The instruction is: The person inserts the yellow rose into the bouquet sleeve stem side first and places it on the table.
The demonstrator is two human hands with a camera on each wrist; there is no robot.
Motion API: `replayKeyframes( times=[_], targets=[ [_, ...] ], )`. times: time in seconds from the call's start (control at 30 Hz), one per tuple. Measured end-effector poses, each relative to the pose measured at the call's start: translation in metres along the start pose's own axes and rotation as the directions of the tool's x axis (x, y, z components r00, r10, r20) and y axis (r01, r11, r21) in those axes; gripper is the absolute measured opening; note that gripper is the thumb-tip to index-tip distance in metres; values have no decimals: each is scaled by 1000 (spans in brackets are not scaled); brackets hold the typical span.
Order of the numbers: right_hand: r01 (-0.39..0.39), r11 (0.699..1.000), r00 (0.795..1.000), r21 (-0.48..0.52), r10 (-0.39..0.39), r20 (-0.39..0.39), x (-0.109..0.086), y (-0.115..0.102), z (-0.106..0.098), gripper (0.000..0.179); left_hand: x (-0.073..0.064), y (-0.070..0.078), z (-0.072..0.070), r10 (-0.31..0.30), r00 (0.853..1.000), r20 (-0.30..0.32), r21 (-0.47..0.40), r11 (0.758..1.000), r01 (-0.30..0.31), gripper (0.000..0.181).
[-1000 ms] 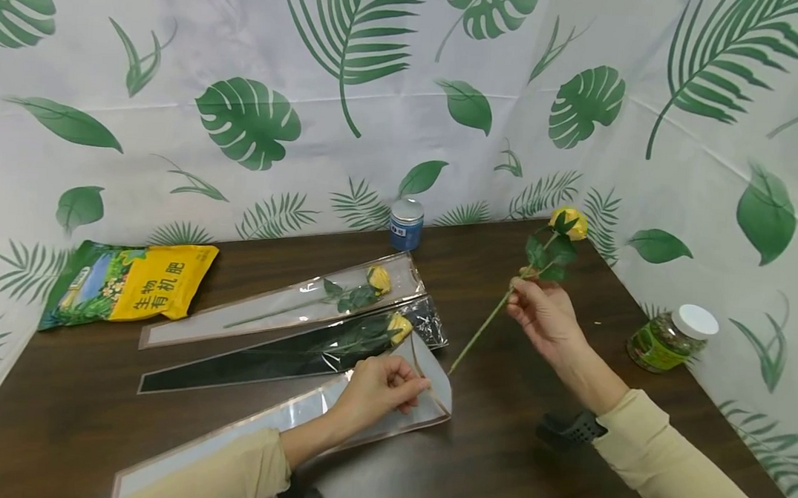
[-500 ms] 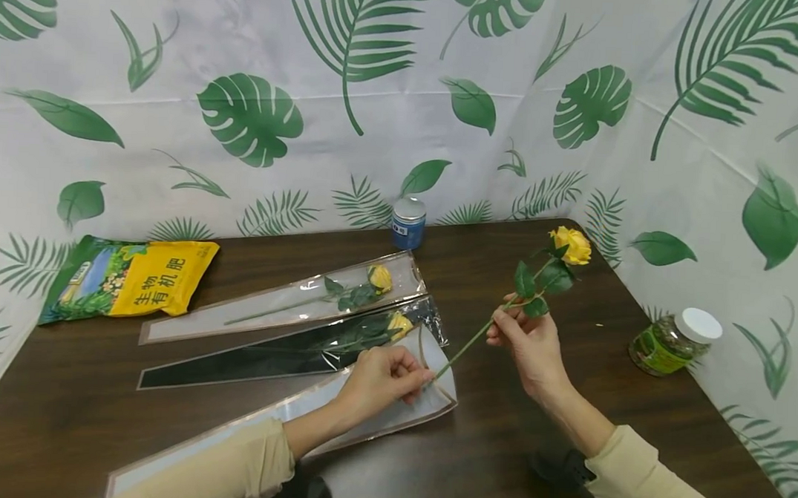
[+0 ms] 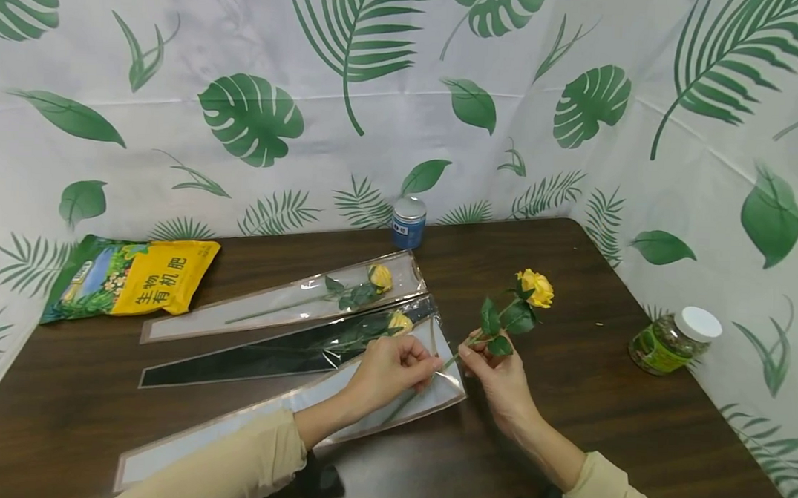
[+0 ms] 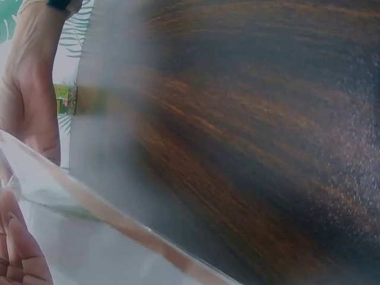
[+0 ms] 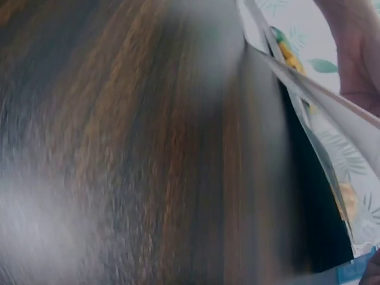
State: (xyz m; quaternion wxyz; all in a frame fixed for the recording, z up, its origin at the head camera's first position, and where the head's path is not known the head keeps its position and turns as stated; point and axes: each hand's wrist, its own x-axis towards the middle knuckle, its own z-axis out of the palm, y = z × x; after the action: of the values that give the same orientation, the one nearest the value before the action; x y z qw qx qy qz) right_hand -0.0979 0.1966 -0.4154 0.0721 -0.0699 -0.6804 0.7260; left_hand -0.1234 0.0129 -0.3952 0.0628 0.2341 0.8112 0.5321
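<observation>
In the head view my right hand (image 3: pixel 503 383) pinches the green stem of a yellow rose (image 3: pixel 536 289) just below its leaves. The lower stem slants down left and shows through the clear front of a white flower sleeve (image 3: pixel 278 414). My left hand (image 3: pixel 390 371) pinches the sleeve's upper edge near its wide mouth, and its fingertips (image 4: pixel 21 249) show low in the left wrist view. Beyond lie a black flower sleeve (image 3: pixel 227 364) with a yellow rose (image 3: pixel 400 323) and a clear, pale-bordered sleeve (image 3: pixel 188 329) with another rose (image 3: pixel 380 278).
A yellow and green fertilizer bag (image 3: pixel 137 278) lies at the back left of the brown table (image 3: pixel 599 414). A blue jar (image 3: pixel 409 223) stands at the back edge. To the right, a white-lidded jar (image 3: pixel 672 341) leans tilted. Leaf-printed cloth (image 3: pixel 350 150) hangs behind.
My right hand has moved left and down with the rose, and the stem's lower end has gone into the white sleeve. My left hand has shifted slightly right, still at the sleeve's mouth.
</observation>
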Motion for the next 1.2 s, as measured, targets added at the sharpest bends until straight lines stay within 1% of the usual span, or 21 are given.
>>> replayKeyframes(
  times=[0.07, 0.17, 0.2, 0.3, 0.33, 0.4, 0.47, 0.6, 0.7, 0.83, 0.93, 1.1, 1.2],
  targets=[
    [-13, 999, 999, 51, 15, -33, 1, 0, 1, 22, 1, 1, 0, -5, 1000, -2, -6, 1000, 5, 19],
    [-10, 999, 998, 50, 13, -65, 2, -2, 2, 22, 2, 4, -1, -5, 1000, -2, -13, 1000, 5, 18],
    [-9, 999, 998, 32, 11, -60, 1, -2, 2, 21, 3, 4, -1, -2, 1000, -2, -15, 1000, 2, 17],
    [-27, 999, 1000, -30, 26, -12, -2, -1, 4, 21, 4, 5, -1, 13, 1000, -3, -15, 1000, -13, 16],
    [-33, 999, 999, -38, 33, -2, -3, -1, 4, 22, 4, 5, -1, 15, 1000, -5, -15, 1000, -15, 16],
    [-33, 999, 999, -23, 34, 8, -4, 0, 4, 20, 4, 4, 0, 18, 1000, -8, -13, 1000, -18, 16],
    [-5, 1000, 1000, 2, 5, 7, -4, 0, 3, 18, 3, 4, 0, 12, 1000, -10, -13, 1000, -12, 16],
    [86, 996, 996, 4, -86, 21, -1, -3, -3, 17, 1, 2, -1, 11, 1000, -20, -16, 1000, -11, 16],
    [98, 995, 995, -1, -98, 5, 1, -6, -6, 21, 0, 2, -2, 9, 1000, -24, -23, 1000, -10, 15],
    [76, 997, 997, 16, -75, -36, 2, -9, -5, 16, 0, 2, -2, 8, 999, -38, -6, 1000, -8, 13],
    [57, 998, 997, 5, -57, -50, -1, -9, -3, 12, 0, 3, -2, 15, 999, -52, -2, 1000, -15, 12],
    [-55, 998, 995, -23, 52, -91, -7, -8, 3, 7, 1, 4, -2, 30, 998, -58, -32, 999, -32, 12],
    [-118, 993, 990, -25, 116, -82, -10, -6, 6, 8, 1, 4, -1, 32, 997, -64, -55, 998, -36, 12]
  ],
)
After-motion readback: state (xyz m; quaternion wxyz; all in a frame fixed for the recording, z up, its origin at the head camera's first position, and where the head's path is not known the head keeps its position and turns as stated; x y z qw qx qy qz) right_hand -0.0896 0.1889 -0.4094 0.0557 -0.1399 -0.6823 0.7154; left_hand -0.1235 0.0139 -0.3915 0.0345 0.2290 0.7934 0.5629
